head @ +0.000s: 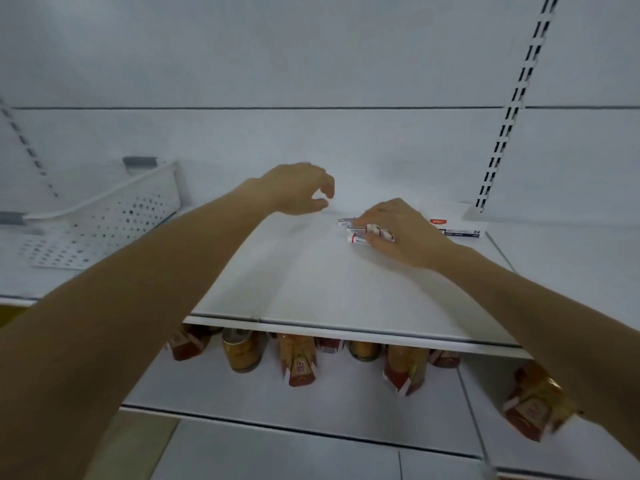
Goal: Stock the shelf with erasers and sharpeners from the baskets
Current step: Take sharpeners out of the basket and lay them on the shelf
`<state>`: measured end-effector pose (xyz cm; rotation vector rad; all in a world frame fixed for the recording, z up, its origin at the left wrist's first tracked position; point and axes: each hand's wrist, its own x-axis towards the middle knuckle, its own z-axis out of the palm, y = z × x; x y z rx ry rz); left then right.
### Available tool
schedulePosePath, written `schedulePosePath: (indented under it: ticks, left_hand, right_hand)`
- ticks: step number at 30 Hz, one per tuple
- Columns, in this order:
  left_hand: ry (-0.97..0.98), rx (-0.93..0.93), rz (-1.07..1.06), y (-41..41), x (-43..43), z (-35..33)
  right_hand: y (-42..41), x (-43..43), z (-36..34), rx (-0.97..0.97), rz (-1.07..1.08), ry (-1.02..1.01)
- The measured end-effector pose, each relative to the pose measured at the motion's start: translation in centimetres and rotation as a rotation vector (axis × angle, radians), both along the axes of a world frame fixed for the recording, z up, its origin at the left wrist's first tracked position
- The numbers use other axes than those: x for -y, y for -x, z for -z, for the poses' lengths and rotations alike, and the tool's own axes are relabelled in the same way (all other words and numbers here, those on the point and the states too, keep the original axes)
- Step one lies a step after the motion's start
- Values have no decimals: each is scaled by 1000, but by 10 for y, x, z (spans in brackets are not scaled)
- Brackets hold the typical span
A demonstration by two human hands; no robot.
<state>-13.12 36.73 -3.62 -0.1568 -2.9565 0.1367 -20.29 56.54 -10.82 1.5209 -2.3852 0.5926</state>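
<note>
Both of my arms reach over the white shelf (pixel 311 271). My right hand (pixel 398 233) lies palm down at the back right of the shelf, its fingers curled round several small white erasers (pixel 353 230) with red and dark print. My left hand (pixel 298 192) hovers a little to the left of them, fingers loosely curled, holding nothing. A white perforated basket (pixel 114 213) stands tilted at the far left of the shelf; its inside is hidden.
A flat white box (pixel 457 223) with a red label lies at the back right, beside a slotted upright (pixel 509 109). On the lower shelf stand several red and gold packets (pixel 298 362) and cans (pixel 242 351).
</note>
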Motion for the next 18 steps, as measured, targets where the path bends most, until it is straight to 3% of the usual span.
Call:
schedulePosePath:
  ticks: [9,18]
  left_hand:
    - [-28,-10,-67,-72,71,-72]
    - [-6,6,-192,-178,189,-115]
  right_hand:
    - [-53,96,-82,-55,-181,-165]
    - [-123,218,-134,-115,-234,-154]
